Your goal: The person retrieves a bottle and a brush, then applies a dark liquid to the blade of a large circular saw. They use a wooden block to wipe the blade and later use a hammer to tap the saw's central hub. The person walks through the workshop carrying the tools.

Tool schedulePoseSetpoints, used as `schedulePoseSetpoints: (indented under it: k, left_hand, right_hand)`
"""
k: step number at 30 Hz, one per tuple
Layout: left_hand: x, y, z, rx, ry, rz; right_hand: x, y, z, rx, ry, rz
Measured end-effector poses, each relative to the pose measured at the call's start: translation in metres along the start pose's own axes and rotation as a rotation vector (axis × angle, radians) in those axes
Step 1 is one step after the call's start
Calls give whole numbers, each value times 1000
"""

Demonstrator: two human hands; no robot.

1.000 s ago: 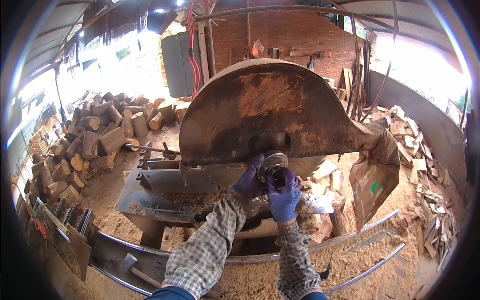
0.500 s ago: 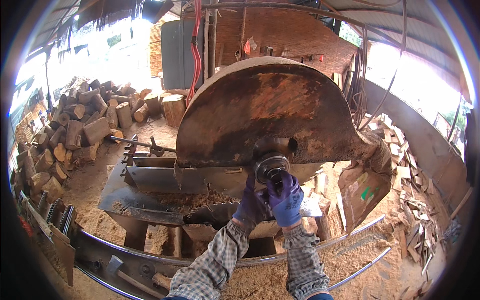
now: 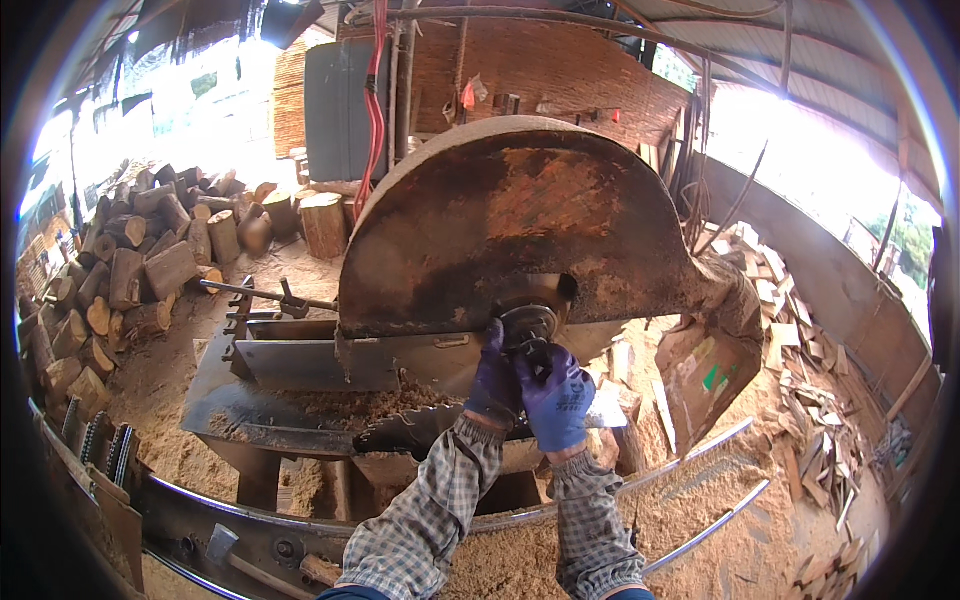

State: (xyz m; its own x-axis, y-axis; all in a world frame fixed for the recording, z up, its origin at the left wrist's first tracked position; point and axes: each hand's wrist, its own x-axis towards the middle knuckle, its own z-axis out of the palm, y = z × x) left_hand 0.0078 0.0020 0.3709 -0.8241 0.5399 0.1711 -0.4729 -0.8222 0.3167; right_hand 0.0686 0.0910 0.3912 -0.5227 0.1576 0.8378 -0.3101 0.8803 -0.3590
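Note:
A large rusty semicircular saw guard (image 3: 520, 215) stands in front of me. At the middle of its lower edge is a round metal flange (image 3: 530, 324), in front of a dark opening. My left hand (image 3: 493, 383), in a purple glove, has its fingers bent against the flange's left and lower side. My right hand (image 3: 560, 398), gloved in purple and blue, is closed just below the flange on a small dark round metal part (image 3: 538, 354). The fingers hide most of that part; its kind cannot be made out. Below the guard shows a toothed saw blade (image 3: 400, 428).
A steel bed (image 3: 265, 410) with sawdust extends left of the blade. Curved rails (image 3: 690, 450) cross in front of me. A hammer-like tool (image 3: 224, 543) lies at lower left. Cut logs (image 3: 170, 270) are heaped at far left, split wood (image 3: 815, 420) at right.
The view has shifted, moving the scene slightly left. The flange now looks more tilted. My right fingers have moved slightly lower from it, around the small dark part; my left hand stays beside it.

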Motion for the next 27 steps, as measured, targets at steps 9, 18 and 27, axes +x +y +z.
schedulePoseSetpoints:
  k: [9, 18, 27]
  left_hand:
    - [-3, 5, 10, -50, -129, -56]
    - [1, 10, 0, 11, -84, 88]
    - [7, 13, -25, -6, -99, 62]
  right_hand:
    - [0, 29, 14, 247, -161, 363]
    - [17, 0, -4, -333, -387, 116]
    - [11, -34, -15, -572, -344, -9]
